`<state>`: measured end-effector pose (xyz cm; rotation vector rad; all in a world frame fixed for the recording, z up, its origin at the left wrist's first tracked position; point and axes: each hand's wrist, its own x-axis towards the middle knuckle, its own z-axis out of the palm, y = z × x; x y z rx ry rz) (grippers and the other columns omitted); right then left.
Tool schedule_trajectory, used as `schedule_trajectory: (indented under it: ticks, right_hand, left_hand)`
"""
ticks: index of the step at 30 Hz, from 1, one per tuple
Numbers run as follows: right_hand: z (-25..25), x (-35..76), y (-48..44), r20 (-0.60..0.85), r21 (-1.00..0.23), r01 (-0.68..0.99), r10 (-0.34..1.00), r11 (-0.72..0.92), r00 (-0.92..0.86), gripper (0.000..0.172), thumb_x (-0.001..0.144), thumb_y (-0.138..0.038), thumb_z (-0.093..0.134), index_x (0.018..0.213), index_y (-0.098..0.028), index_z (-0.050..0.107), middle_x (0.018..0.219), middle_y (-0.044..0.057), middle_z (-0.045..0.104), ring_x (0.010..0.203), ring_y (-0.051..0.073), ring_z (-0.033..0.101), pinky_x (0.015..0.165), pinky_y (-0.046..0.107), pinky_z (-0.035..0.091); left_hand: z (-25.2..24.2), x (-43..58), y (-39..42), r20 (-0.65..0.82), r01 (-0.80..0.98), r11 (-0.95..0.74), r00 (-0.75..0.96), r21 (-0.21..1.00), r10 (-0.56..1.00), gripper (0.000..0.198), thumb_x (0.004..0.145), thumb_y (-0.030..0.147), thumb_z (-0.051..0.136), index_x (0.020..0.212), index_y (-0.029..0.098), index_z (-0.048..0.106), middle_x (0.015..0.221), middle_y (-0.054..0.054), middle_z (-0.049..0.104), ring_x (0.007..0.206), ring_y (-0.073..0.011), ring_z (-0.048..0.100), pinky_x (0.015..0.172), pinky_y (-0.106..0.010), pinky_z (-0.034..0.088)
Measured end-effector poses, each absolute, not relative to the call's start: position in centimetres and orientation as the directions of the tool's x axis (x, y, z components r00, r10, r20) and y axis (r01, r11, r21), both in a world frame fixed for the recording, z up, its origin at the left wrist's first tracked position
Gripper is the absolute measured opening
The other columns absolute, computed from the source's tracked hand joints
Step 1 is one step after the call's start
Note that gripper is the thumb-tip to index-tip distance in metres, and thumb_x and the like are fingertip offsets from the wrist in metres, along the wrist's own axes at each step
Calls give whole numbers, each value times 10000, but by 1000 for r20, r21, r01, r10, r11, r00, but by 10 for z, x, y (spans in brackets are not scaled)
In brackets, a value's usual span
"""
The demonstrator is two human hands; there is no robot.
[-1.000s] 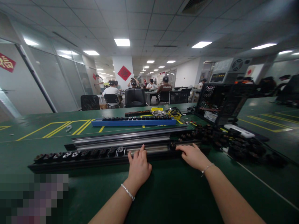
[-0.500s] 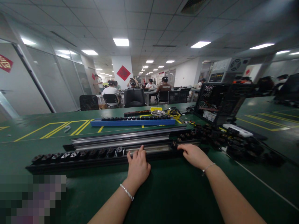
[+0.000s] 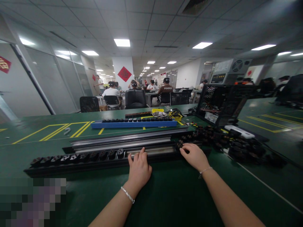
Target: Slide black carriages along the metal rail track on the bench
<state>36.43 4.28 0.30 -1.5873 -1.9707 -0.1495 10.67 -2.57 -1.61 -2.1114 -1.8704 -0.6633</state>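
In front of me lies a long black channel rail (image 3: 78, 167), with a row of round black socket modules (image 3: 84, 156) seated along its left part. My left hand (image 3: 139, 165) rests on the rail just right of the last seated module, its fingers stretched out and apart. Toward the rail's right end, my right hand (image 3: 195, 157) pinches a black socket module (image 3: 179, 144) between thumb and fingers. The module is at the channel; whether it touches the rail cannot be told. Between my hands the channel's pale inner strip (image 3: 161, 150) shows.
Behind lie metal-lined rails (image 3: 123, 143) and a blue channel (image 3: 132, 125) filled with modules. Loose black modules (image 3: 251, 151) are piled at the right, near an opened computer case (image 3: 220, 104). A clear dish (image 3: 159, 114) stands farther back. People sit at distant tables.
My right hand has shifted slightly and its fingers have curled more around the socket module, which now looks turned. My left hand has stayed on the rail.
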Motion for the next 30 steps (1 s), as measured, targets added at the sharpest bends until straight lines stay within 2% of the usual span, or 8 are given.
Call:
schedule_trajectory:
  ticks: [3, 6, 9, 12, 14, 23, 30]
  right_hand:
    - [-6, 353, 48, 585, -306, 923, 811, 233, -10, 380, 796, -469, 480, 523, -211, 542, 863, 65, 674, 951, 211, 569, 891, 343, 388]
    - [-11, 347, 52, 643, -324, 929, 762, 178, 78, 378, 764, -475, 527, 498, -211, 475, 895, 90, 662, 1004, 246, 542, 896, 372, 377]
    - [-12, 346, 53, 653, -365, 922, 741, 131, 153, 278, 726, -469, 570, 660, -200, 558, 886, 92, 654, 960, 254, 546, 849, 374, 400]
    - [-12, 346, 53, 659, -384, 911, 736, 151, 156, 308, 733, -443, 561, 887, -181, 613, 932, 85, 657, 941, 243, 550, 858, 374, 397]
    - [-11, 346, 52, 653, -388, 907, 743, 162, 146, 318, 749, -426, 540, 936, -184, 626, 969, 81, 661, 954, 239, 548, 884, 378, 384]
    - [-5, 349, 47, 579, -423, 903, 790, 77, 204, 339, 754, -443, 505, 911, -185, 659, 979, 88, 669, 1011, 263, 532, 893, 391, 382]
    - [-5, 352, 49, 581, -410, 909, 789, 72, 199, 320, 755, -441, 481, 838, -194, 667, 961, 81, 673, 1027, 267, 526, 909, 393, 371]
  left_hand:
    - [-16, 107, -26, 495, 983, -149, 77, 108, 866, 377, 721, 194, 471, 1095, 181, 517, 1362, -104, 474, 1145, -264, 467, 1018, -564, 208]
    - [-17, 107, -26, 496, 984, -147, 77, 104, 865, 376, 717, 193, 473, 1090, 183, 520, 1364, -103, 473, 1141, -267, 467, 1019, -569, 203]
    - [-18, 107, -26, 493, 983, -149, 77, 109, 867, 373, 720, 198, 473, 1090, 182, 521, 1365, -104, 471, 1143, -270, 464, 1020, -575, 198]
    - [-18, 106, -25, 490, 982, -153, 81, 109, 868, 385, 724, 199, 472, 1106, 178, 518, 1366, -107, 470, 1147, -268, 461, 1022, -570, 201]
    - [-18, 106, -25, 491, 983, -153, 83, 103, 867, 397, 722, 196, 474, 1117, 178, 517, 1365, -108, 470, 1143, -267, 462, 1024, -565, 203]
    - [-18, 106, -26, 483, 984, -152, 91, 89, 871, 411, 730, 188, 470, 1138, 185, 520, 1370, -110, 464, 1162, -271, 452, 1031, -566, 198]
    - [-20, 104, -25, 498, 984, -158, 99, 79, 861, 409, 735, 192, 475, 1142, 185, 514, 1364, -109, 469, 1163, -268, 454, 1036, -563, 195]
